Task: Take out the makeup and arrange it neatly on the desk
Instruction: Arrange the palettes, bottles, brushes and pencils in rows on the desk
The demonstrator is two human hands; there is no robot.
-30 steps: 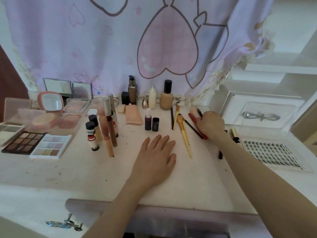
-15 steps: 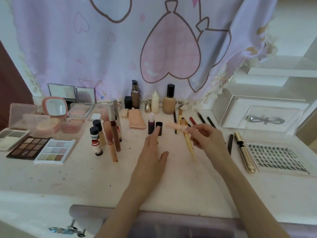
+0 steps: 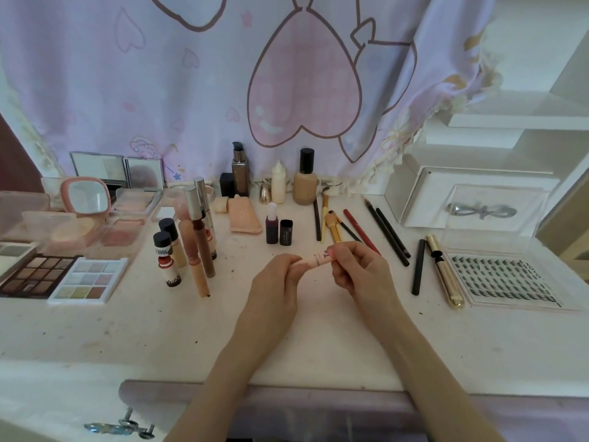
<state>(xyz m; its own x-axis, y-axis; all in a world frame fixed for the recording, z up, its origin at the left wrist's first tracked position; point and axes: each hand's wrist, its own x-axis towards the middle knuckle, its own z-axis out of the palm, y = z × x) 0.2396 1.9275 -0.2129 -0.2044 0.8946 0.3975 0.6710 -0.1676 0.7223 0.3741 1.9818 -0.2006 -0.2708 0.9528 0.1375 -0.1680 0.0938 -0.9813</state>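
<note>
Both my hands hold a short pink makeup stick (image 3: 314, 260) crosswise above the middle of the white desk (image 3: 159, 330). My left hand (image 3: 276, 283) pinches its left end and my right hand (image 3: 358, 272) grips its right end. Behind the hands lie a gold-handled brush (image 3: 333, 229), pencils (image 3: 387, 231) and a red pencil (image 3: 358, 228) in a row. Two small dark bottles (image 3: 278, 228) stand just beyond my fingers.
Eyeshadow palettes (image 3: 60, 277) and blush compacts (image 3: 95, 218) fill the left side, with upright lip tubes (image 3: 191, 244) beside them. Foundation bottles (image 3: 304, 180) stand at the back by the curtain. A gold mascara (image 3: 444, 269), a lash tray (image 3: 506, 279) and a white box (image 3: 471, 205) sit on the right.
My right hand lifted the pink stick from the pencil row and brought it to the centre. My left hand rose off the desk and took hold of its other end.
</note>
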